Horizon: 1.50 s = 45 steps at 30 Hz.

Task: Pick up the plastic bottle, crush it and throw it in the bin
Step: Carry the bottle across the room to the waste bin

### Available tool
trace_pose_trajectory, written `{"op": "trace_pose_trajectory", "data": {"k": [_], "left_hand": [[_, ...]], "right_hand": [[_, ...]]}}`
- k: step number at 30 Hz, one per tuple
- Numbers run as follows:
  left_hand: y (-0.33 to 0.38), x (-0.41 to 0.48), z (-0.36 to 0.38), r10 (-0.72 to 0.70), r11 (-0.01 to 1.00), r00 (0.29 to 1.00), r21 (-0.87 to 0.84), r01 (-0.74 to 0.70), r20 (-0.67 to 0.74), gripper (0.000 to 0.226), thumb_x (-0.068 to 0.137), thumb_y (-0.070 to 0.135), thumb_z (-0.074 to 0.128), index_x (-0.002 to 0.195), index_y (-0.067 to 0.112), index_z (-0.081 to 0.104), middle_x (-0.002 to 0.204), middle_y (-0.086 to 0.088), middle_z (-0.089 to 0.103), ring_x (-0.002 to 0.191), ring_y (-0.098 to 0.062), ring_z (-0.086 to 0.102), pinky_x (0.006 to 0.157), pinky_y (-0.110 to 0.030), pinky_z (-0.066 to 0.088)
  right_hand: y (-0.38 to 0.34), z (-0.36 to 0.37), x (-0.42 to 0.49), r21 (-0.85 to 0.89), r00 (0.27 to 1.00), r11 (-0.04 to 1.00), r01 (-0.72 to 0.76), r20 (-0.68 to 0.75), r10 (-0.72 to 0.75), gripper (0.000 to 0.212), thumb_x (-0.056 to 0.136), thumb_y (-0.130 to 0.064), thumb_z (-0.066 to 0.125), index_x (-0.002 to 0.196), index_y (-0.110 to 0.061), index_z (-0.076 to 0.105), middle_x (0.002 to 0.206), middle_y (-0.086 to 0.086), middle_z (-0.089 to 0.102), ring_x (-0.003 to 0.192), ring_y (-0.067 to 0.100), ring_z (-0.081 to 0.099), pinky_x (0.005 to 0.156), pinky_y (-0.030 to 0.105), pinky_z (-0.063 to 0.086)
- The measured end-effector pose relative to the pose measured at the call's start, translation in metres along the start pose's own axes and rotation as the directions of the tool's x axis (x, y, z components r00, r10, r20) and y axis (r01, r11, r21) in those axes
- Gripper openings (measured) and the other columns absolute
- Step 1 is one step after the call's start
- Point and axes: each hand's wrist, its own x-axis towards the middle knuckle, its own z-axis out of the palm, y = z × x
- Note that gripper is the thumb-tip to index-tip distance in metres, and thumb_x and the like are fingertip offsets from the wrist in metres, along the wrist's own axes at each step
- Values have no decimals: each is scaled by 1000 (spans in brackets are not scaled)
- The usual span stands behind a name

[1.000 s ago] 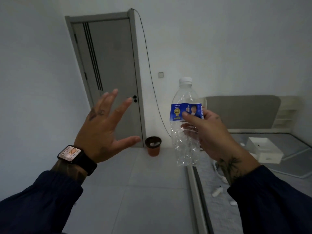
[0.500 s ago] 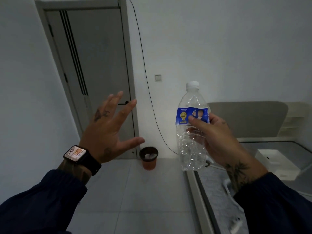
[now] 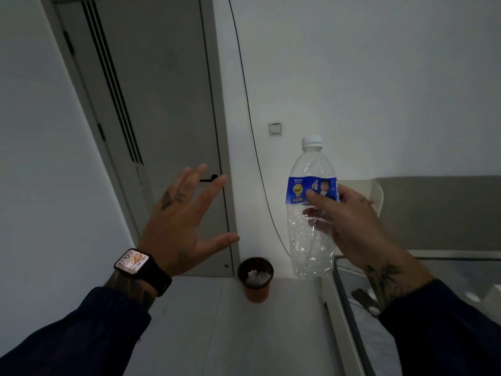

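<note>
My right hand (image 3: 349,226) grips a clear plastic bottle (image 3: 306,240) with a blue label and white cap, held upright at chest height. The bottle looks empty and keeps its full shape. My left hand (image 3: 184,223) hovers to the left of the bottle, fingers spread, palm turned toward it, holding nothing. A gap separates it from the bottle. A small orange bin (image 3: 256,279) with a dark rim stands on the floor against the wall, below and between my hands; something white lies inside it.
A grey closed door (image 3: 162,118) fills the left wall ahead. A black cable (image 3: 249,109) runs down the white wall. A bed frame edge (image 3: 336,316) and grey headboard (image 3: 439,213) lie to the right. Grey floor tiles (image 3: 217,335) stretch ahead.
The view has moved closer to the door and bin. Both hands keep their pose; the bottle stays upright in my right hand and the left hand stays spread beside it.
</note>
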Motion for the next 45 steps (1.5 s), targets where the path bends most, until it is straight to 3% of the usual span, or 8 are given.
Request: {"op": "trace_pose_trajectory", "data": {"k": [8, 17, 30, 34, 39, 45], "left_hand": [[-88, 109, 90, -1, 1000, 1000, -4, 1, 24, 95, 72, 84, 39, 152, 38, 15, 164, -1, 13, 151, -23, 4, 117, -47, 18], [-204, 256, 206, 40, 994, 998, -101, -34, 56, 95, 73, 83, 41, 152, 40, 11, 164, -3, 14, 151, -23, 4, 117, -44, 14], [-284, 388, 342, 36, 994, 993, -111, -24, 109, 96, 73, 85, 36, 152, 36, 14, 163, -7, 18, 150, -28, 8, 117, -53, 22], [-308, 401, 405, 23, 997, 993, -74, -14, 120, 95, 76, 83, 37, 152, 30, 18, 161, -12, 22, 149, -32, 13, 117, -56, 24], [-335, 389, 500, -5, 998, 989, -66, 16, 151, 95, 76, 81, 39, 153, 30, 17, 161, -10, 19, 149, -31, 13, 119, -50, 19], [-370, 335, 652, 21, 995, 980, -97, -2, 197, 95, 76, 80, 41, 153, 31, 16, 162, -10, 18, 149, -30, 12, 116, -40, 11]], "right_hand": [[39, 24, 154, -42, 1000, 999, 2, 5, -2, 16, 88, -18, 70, 104, -13, 72, 84, 3, 76, 74, 17, 70, 76, 37, 56], [88, 59, 335, -57, 996, 998, -32, -80, 28, 16, 88, -17, 70, 103, -13, 72, 83, 3, 75, 74, 17, 69, 71, 32, 56], [172, 57, 531, -45, 993, 994, -98, -65, 95, 19, 88, -17, 71, 106, -12, 72, 83, 2, 76, 73, 16, 69, 68, 32, 56], [225, 57, 585, -61, 990, 988, -140, -26, 139, 20, 88, -17, 71, 108, -12, 71, 86, 3, 76, 76, 18, 70, 68, 32, 54], [320, 51, 622, -41, 977, 976, -213, -29, 212, 14, 88, -16, 71, 101, -13, 73, 82, 2, 75, 71, 16, 69, 67, 31, 54], [496, 29, 634, -88, 952, 949, -303, -74, 297, 19, 87, -8, 69, 106, -10, 72, 90, 8, 76, 73, 18, 69, 66, 29, 55]]}}
